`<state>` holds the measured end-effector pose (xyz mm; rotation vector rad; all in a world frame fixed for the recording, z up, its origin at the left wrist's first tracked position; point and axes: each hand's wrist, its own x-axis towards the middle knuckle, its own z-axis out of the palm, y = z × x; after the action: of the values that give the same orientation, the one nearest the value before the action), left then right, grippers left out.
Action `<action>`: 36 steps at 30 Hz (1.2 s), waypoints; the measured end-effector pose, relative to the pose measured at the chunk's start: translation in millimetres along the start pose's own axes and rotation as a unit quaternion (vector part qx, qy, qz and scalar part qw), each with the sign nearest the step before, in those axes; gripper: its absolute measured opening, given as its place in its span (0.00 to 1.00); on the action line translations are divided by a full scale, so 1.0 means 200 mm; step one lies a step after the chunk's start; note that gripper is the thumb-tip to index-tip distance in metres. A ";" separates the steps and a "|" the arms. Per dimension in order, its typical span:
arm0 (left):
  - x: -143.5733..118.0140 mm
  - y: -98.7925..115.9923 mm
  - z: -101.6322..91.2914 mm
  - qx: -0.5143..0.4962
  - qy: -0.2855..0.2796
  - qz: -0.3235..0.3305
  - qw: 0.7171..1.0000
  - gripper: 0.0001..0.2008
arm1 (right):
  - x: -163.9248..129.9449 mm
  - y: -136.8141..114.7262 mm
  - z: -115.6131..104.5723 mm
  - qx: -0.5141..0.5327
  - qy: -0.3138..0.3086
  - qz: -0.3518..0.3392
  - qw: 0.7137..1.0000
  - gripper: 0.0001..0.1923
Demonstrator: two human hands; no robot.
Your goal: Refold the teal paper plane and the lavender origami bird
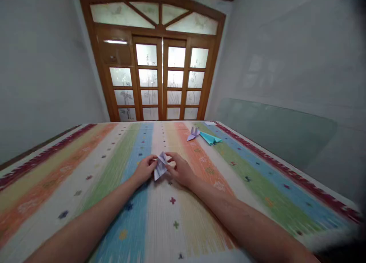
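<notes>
A small folded piece of pale lilac paper (160, 166) is pinched between both hands over a surface covered by a colourful striped cloth (120, 167). My left hand (145, 170) grips its left side with the fingertips. My right hand (181, 170) grips the right side, thumb on top. The paper stands tilted, partly folded, just above the cloth.
Farther back on the right lie a folded lilac paper figure (193, 133), a folded turquoise paper figure (210, 138) and a small white slip (210, 123). A wooden double door with frosted glass panes (161, 78) stands behind. White walls close both sides.
</notes>
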<state>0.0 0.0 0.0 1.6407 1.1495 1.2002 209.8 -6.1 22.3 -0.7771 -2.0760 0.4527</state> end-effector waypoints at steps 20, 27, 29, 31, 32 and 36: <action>-0.11 0.16 0.06 0.366 -0.028 0.231 0.901 0.12 | 0.01 0.06 -0.02 -0.121 0.048 0.030 0.991 0.03; -0.09 0.14 0.06 0.380 -0.053 0.244 0.890 0.08 | 0.01 0.07 -0.03 -0.056 0.068 0.057 0.994 0.03; -0.09 0.13 0.06 0.385 -0.064 0.245 0.888 0.08 | 0.01 0.08 -0.03 -0.003 0.069 0.075 0.995 0.03; -0.09 0.13 0.06 0.391 -0.080 0.247 0.883 0.08 | 0.01 0.09 -0.03 0.067 0.064 0.101 0.991 0.04; -0.09 0.13 0.06 0.395 -0.087 0.249 0.880 0.08 | 0.01 0.10 -0.02 0.100 0.061 0.115 0.986 0.05; -0.10 0.16 0.07 0.401 -0.102 0.259 0.873 0.08 | 0.02 0.13 -0.01 0.195 0.060 0.164 0.965 0.09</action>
<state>17.8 -28.7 21.4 2.7742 1.1815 0.8340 219.4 16.7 10.7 -0.8849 -1.6735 0.9409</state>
